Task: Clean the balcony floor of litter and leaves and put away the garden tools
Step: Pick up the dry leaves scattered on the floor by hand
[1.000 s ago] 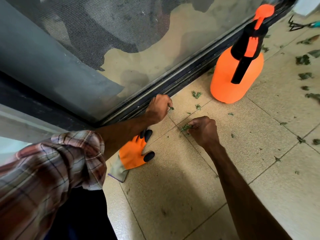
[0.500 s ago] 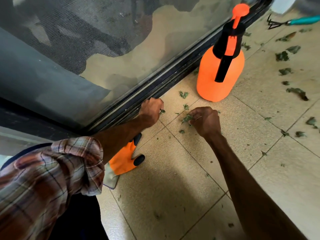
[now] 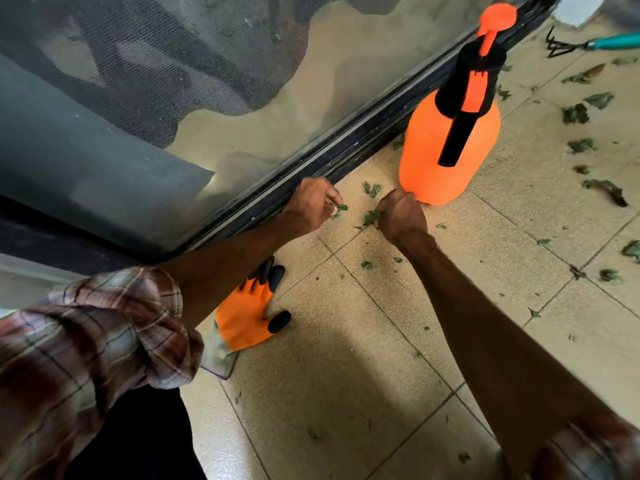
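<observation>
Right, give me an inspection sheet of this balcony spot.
Surface: tile floor, beige.
Job's things: leaves scattered, thickest at right; sprayer upright by the track; rake lying at far right; glove flat, partly under the left forearm.
Clutter: nothing seen beyond the leaves.
Grippers: left hand pinches a leaf bit; right hand grips a leaf clump.
Cables: nothing seen.
Surroundings: screen door above the track, along the floor's edge.
</observation>
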